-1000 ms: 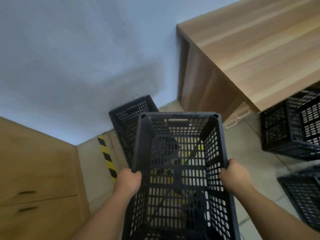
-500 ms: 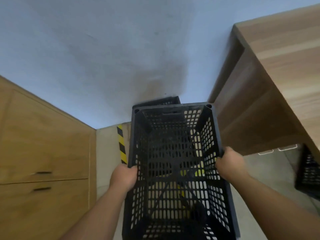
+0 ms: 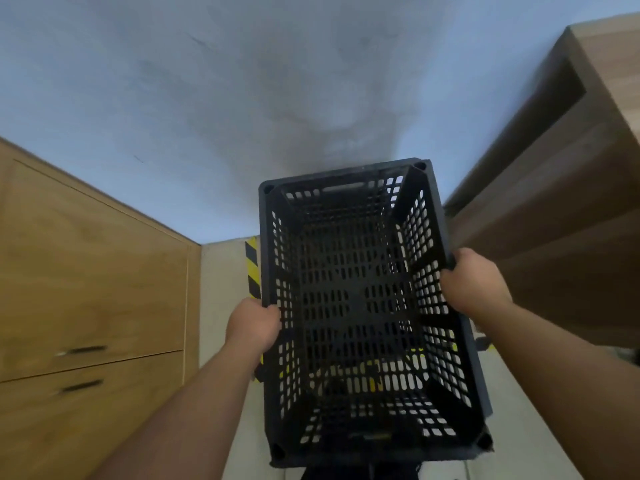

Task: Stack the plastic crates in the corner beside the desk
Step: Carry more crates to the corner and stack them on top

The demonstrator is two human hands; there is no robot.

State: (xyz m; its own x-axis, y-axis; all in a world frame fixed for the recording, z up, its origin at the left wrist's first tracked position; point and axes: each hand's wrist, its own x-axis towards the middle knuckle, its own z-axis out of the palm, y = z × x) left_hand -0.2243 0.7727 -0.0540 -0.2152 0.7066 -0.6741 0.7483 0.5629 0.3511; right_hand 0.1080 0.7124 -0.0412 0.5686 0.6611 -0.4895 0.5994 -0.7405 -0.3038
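head view: against half a second before, the black crate [image 3: 363, 306] sat further toward 1 o'clock, its far rim close to the wall [image 3: 242, 98], and the second crate that had peeked out behind it no longer showed. the bench [image 3: 561, 209] filled more of the 3 o'clock side. the left hand [image 3: 254, 327] curled over the crate's left rim at 9 o'clock, the right hand [image 3: 474, 282] over the right rim at 3 o'clock, both forearms stretched forward. the crate held nothing; yellow-black floor tape [image 3: 252, 268] showed beside it and through its slots. a wooden cabinet [image 3: 90, 299] stood at 9 o'clock.
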